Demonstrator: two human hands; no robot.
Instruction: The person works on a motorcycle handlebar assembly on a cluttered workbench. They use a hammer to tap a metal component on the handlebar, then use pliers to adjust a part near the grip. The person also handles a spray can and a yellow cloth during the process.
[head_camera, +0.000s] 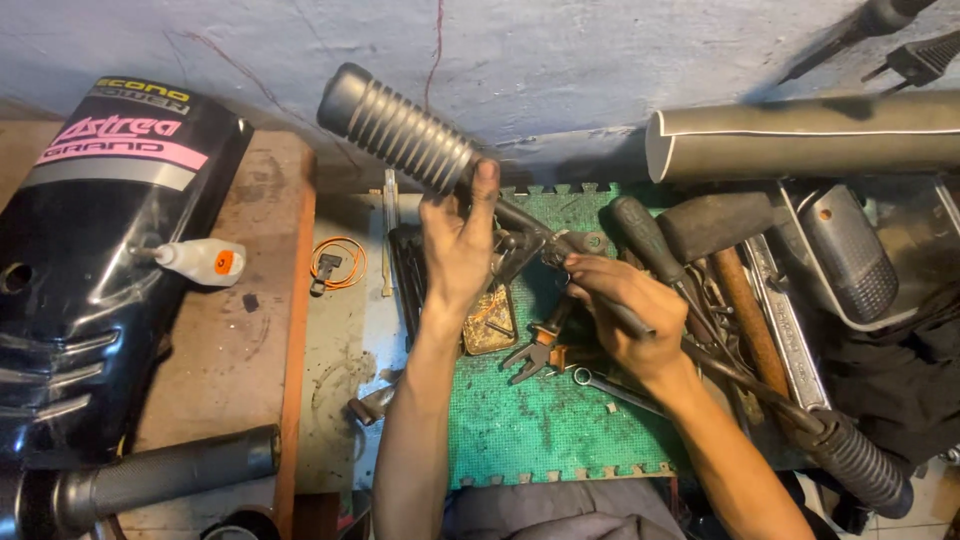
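We raise the left hand (458, 245), fingers upright, wrapped around the neck of a bar with a ribbed grey grip (396, 128) that slants up and left. The right hand (628, 312) is closed around the dark metal rod (745, 378) running down to the right. Both hover over the green mat (545, 420) on the bench (340, 340), with pliers (538, 348) beneath and a hammer (735, 255) to the right.
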